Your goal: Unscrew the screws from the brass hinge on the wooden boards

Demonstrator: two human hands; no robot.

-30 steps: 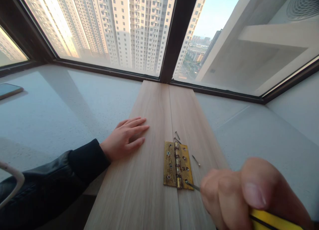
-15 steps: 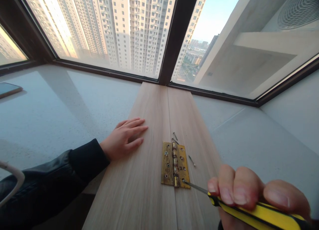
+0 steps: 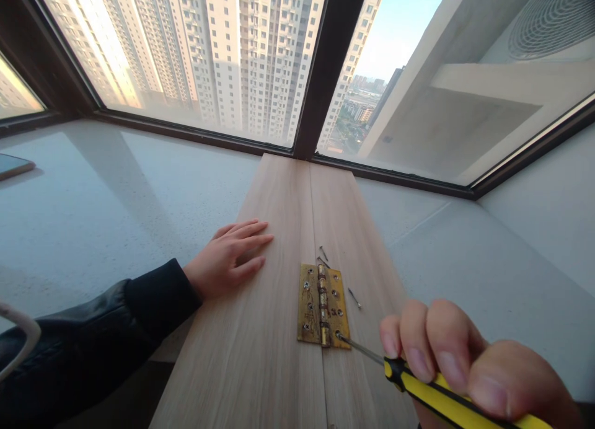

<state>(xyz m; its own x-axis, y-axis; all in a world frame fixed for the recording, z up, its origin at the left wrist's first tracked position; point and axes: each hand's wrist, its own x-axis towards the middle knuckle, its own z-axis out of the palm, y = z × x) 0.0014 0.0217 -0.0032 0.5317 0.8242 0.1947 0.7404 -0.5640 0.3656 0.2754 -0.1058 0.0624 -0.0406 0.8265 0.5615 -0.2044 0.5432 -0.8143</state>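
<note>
My left hand (image 3: 232, 255) lies flat with fingers spread on the left wooden board (image 3: 274, 199). My right hand (image 3: 460, 354) is closed around the yellow and black handle of a screwdriver (image 3: 432, 392). The screwdriver's tip meets the lowest hole on the right leaf of a worn brass hinge (image 3: 320, 306). That hinge spans the seam between the left board and the right board (image 3: 341, 212). Screw heads show in its left leaf. One loose screw (image 3: 354, 299) lies right of the hinge, and two small screws (image 3: 324, 253) lie just beyond its top edge.
A phone-like flat object (image 3: 15, 166) rests on the white speckled sill (image 3: 139, 193) at the far left. A pale cable (image 3: 23, 336) curves in at the left edge. Dark window frames (image 3: 304, 106) border the boards' far end.
The fingers and thumb of my right hand have shifted on the screwdriver handle. The tip stays at the same hinge hole. My left hand keeps its place; the view has shifted slightly.
</note>
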